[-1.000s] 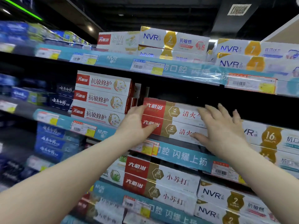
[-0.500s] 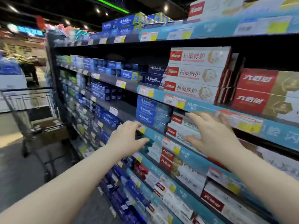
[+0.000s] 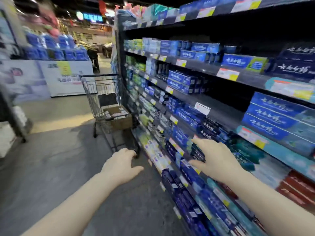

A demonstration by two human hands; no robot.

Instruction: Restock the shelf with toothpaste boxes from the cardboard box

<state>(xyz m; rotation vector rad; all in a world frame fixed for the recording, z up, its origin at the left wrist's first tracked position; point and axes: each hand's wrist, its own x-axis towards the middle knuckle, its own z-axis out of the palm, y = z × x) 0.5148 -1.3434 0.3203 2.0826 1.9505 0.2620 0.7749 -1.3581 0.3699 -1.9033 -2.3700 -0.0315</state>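
Observation:
A brown cardboard box (image 3: 121, 122) with pale toothpaste boxes (image 3: 117, 114) inside sits in a wire shopping cart (image 3: 100, 92) down the aisle, beside the shelf unit. My left hand (image 3: 121, 166) hovers over the grey floor, fingers apart and empty. My right hand (image 3: 215, 160) is spread in front of the lower shelves, holding nothing. The black shelf (image 3: 201, 65) on the right carries rows of blue toothpaste boxes (image 3: 274, 116). The whole view is motion-blurred.
Red boxes (image 3: 296, 188) lie at the lower right of the shelf. A white display stand (image 3: 68, 77) with blue packs on top stands across the aisle at the left. Grey floor (image 3: 59, 167) runs between me and the cart.
My view has swung left from the red-and-gold boxes to the aisle and the cart. Both hands have come off the shelved boxes and dropped lower, empty.

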